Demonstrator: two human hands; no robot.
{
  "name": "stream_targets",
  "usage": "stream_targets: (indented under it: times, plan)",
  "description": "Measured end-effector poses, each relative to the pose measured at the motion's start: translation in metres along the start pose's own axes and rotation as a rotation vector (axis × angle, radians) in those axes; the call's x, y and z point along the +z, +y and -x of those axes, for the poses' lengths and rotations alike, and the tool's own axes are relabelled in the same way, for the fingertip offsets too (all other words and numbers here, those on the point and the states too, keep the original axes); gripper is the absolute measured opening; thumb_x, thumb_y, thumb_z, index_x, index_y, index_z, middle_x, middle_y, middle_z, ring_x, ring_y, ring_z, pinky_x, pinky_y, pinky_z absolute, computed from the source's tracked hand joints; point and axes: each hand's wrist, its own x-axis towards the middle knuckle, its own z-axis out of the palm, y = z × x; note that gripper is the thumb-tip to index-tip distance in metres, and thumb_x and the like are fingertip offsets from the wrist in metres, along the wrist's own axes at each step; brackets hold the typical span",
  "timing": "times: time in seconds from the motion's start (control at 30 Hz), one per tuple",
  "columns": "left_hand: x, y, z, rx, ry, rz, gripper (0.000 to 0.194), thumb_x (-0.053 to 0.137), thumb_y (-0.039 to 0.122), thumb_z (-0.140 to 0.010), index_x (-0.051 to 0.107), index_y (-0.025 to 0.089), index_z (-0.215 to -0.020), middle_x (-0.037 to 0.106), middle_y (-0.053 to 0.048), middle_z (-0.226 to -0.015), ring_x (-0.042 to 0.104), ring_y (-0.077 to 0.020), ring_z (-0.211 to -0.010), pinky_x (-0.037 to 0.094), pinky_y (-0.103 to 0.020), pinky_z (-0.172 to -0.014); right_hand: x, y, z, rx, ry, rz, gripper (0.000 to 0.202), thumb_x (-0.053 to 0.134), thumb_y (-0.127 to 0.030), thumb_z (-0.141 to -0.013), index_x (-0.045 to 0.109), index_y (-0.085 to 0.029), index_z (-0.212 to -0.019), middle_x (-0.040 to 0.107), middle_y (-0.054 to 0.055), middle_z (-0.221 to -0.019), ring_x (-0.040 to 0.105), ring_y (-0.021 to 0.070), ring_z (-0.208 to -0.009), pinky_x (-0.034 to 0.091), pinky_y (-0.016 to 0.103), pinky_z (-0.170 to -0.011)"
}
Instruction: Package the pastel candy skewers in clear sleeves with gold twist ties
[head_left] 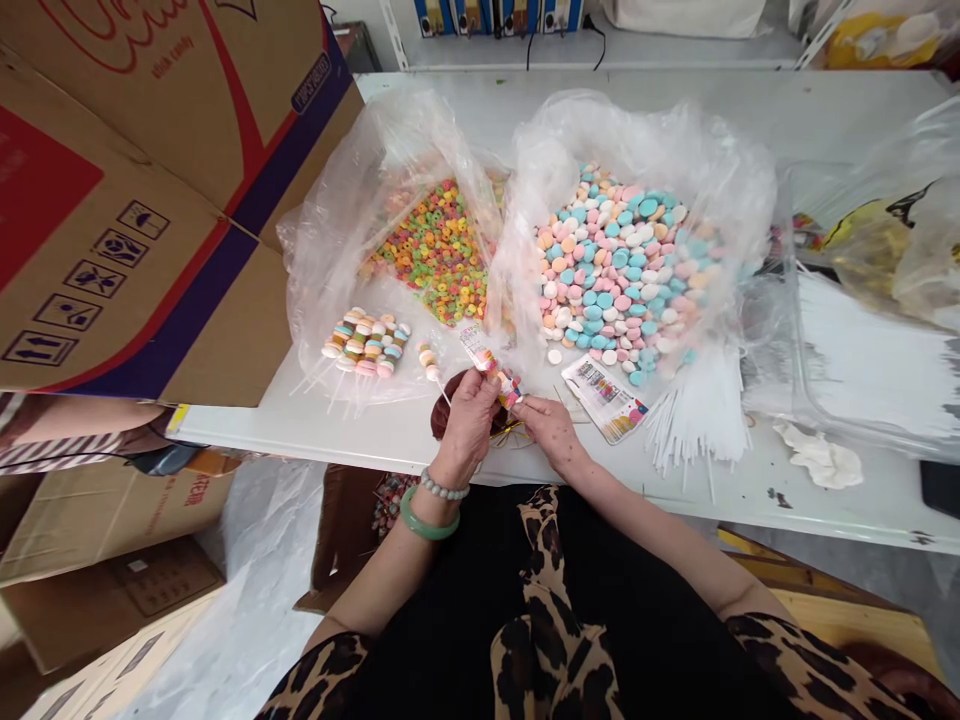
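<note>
Between my hands is a small printed candy wrapper (pixel 477 345), clear with coloured dots. My left hand (pixel 471 412) is closed around its middle. The fingers of my right hand (pixel 553 430) pinch its lower end; whether a stick is inside is hidden. Just left of my left hand, one candy skewer (pixel 429 362) lies on the plastic, its white stick pointing toward me. Farther left, several finished candy skewers (pixel 366 343) lie side by side. A stack of flat printed wrappers (pixel 604 398) rests right of my right hand. Under my hands is a dark brown round object (pixel 444 408), partly covered, with thin gold ties (pixel 513 434).
Behind my hands are a bag of ring candies (pixel 442 240) and a bag of pastel tablet candies (pixel 607 270). White sticks (pixel 694 425) fan out at right, beside a clear tray (pixel 870 430). A large carton (pixel 187 200) stands left, near another person's arm (pixel 90 428).
</note>
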Motion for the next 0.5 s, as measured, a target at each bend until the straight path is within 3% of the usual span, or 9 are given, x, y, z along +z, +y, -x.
stream_targets:
  times: [0.17, 0.27, 0.37, 0.5]
  plan:
    - [0.003, -0.009, -0.003, 0.026, 0.052, -0.017, 0.023, 0.075, 0.033, -0.075, 0.065, 0.018, -0.09, 0.067, -0.001, -0.085, 0.062, -0.0122, -0.078, 0.048, -0.026, -0.076, 0.004, -0.002, -0.001, -0.065, 0.051, 0.134, 0.04, 0.054, -0.052, -0.082, 0.057, -0.02, -0.057, 0.05, -0.002, -0.057, 0.046, 0.0149, -0.064, 0.031, 0.027, -0.06]
    - [-0.001, -0.006, -0.009, -0.051, 0.087, 0.112, 0.024, 0.077, 0.03, -0.071, 0.062, 0.018, -0.083, 0.066, -0.001, -0.081, 0.064, -0.0136, -0.076, 0.05, -0.027, -0.073, 0.005, -0.002, -0.002, -0.043, 0.005, -0.068, 0.042, 0.056, -0.056, -0.078, 0.056, -0.02, -0.058, 0.042, -0.004, -0.051, 0.039, 0.0127, -0.055, 0.029, 0.027, -0.055]
    - [-0.005, 0.0, -0.011, -0.08, 0.06, 0.229, 0.025, 0.079, 0.027, -0.068, 0.058, 0.018, -0.079, 0.067, -0.002, -0.084, 0.068, -0.0187, -0.088, 0.051, -0.031, -0.078, 0.004, -0.003, -0.003, 0.045, -0.058, -0.317, 0.038, 0.062, -0.054, -0.074, 0.058, -0.019, -0.06, 0.037, -0.006, -0.046, 0.03, 0.0097, -0.047, 0.022, 0.026, -0.048]
    - [-0.006, 0.004, -0.007, -0.083, -0.015, 0.193, 0.03, 0.08, 0.028, -0.068, 0.059, 0.019, -0.087, 0.069, -0.003, -0.09, 0.068, -0.0229, -0.096, 0.052, -0.035, -0.083, 0.0, -0.003, -0.005, 0.137, -0.124, -0.411, 0.036, 0.067, -0.052, -0.07, 0.06, -0.018, -0.059, 0.034, -0.007, -0.04, 0.023, 0.0078, -0.041, 0.014, 0.026, -0.044]
